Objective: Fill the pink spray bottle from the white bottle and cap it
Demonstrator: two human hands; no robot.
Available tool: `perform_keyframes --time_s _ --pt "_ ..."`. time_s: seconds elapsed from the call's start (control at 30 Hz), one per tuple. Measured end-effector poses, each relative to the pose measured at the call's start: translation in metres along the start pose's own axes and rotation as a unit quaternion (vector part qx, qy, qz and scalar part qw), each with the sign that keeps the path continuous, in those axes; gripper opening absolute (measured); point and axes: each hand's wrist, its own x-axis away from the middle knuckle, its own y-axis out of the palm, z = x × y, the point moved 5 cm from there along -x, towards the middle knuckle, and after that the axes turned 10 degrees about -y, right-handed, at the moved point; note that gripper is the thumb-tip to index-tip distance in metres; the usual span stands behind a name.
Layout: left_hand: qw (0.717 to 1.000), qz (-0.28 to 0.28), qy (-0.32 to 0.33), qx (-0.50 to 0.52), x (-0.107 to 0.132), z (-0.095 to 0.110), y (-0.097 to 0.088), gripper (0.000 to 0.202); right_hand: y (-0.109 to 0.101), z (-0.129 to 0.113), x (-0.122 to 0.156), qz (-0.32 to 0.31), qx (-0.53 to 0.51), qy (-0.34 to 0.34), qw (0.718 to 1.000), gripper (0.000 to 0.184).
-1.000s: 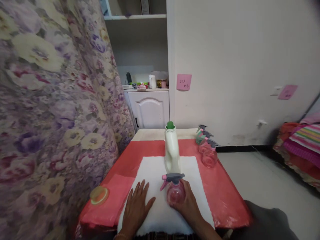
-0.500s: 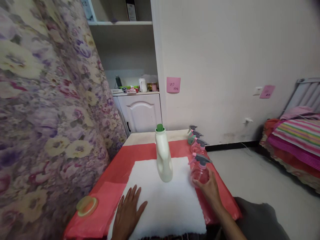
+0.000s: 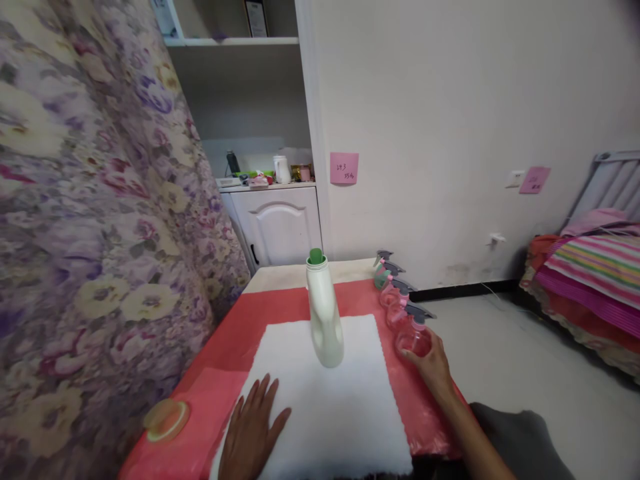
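Note:
My right hand [image 3: 434, 365] is wrapped round a pink spray bottle [image 3: 413, 335] with a grey trigger, standing on the red table cover [image 3: 250, 327] near the right edge. It is the nearest bottle in a row of spray bottles [image 3: 391, 283] running back along that edge. My left hand [image 3: 251, 429] lies flat with fingers spread on the white cloth [image 3: 325, 407]. A tall white bottle with a green cap [image 3: 323, 312] stands on the far part of the cloth.
A round orange lid [image 3: 165, 419] lies at the table's left front corner. A flowered curtain [image 3: 90, 220] hangs close on the left. Behind are a white cabinet [image 3: 277, 223] and a wall with pink notes [image 3: 344, 167]. Striped bedding [image 3: 590, 267] lies at the right.
My right hand carried the pink spray bottle from the cloth's front middle to the right edge of the table and set it at the near end of the row. The left hand stayed flat.

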Motion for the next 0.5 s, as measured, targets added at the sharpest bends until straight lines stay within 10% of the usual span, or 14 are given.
perform_keyframes --time_s 0.5 --pt "0.999 0.032 0.014 0.003 0.002 -0.003 0.002 0.062 0.002 0.017 -0.016 -0.068 -0.024 -0.036 0.997 0.087"
